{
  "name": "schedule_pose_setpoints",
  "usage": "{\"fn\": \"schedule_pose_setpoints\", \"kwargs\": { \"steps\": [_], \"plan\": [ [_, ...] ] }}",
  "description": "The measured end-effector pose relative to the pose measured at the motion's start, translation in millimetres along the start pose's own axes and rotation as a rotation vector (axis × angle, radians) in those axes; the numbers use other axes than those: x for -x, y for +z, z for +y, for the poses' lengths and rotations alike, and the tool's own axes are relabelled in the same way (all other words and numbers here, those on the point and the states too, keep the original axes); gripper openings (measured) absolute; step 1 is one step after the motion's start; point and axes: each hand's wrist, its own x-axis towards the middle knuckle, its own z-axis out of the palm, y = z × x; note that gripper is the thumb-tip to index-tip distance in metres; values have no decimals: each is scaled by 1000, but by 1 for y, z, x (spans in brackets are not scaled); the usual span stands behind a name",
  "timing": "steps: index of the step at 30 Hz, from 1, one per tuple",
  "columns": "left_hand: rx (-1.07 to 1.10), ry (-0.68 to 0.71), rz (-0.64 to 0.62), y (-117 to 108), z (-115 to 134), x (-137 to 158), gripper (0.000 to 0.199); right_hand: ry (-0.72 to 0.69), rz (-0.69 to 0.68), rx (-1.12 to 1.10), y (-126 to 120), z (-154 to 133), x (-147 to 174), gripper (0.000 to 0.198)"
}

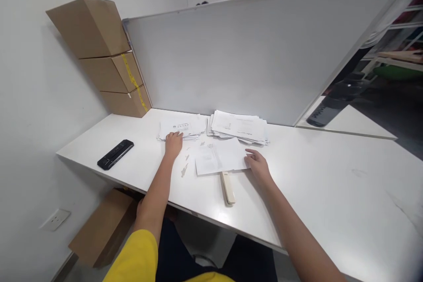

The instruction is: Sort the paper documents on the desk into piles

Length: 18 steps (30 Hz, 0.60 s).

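Note:
My left hand [173,143] rests on the front edge of the left stack of papers [175,127], its fingers laid over the printed top sheet. At its right edge, my right hand [257,163] pinches a white sheet of paper [221,157], with the index finger stretched out above it. Faint print shows on that sheet. Under its front edge lies a cream-coloured stapler [228,188], partly covered and pointing toward me. Behind the sheet sits a thicker stack of papers [236,126], somewhat uneven at the edges.
A black phone [115,154] lies on the white table [330,194] at left. Cardboard boxes [115,68] are stacked in the left corner, and another box [104,224] is below the table. A white partition [244,61] rises behind the papers. A dark bottle [325,110] stands beyond it.

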Motion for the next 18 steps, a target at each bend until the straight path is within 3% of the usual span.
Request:
{"fn": "schedule_pose_setpoints", "kwargs": {
  "steps": [4,10,14,18],
  "plan": [
    [-10,-12,11,4,-9,3,33,19,66,-28,-2,7,-5,58],
    [23,-11,18,-2,-11,9,28,22,32,12,2,3,0,61],
    [37,-1,37,-18,-1,14,31,37,22,33,4,-9,5,63],
    [68,67,27,-20,23,45,27,32,-11,44,4,-9,2,67]
  ]
}}
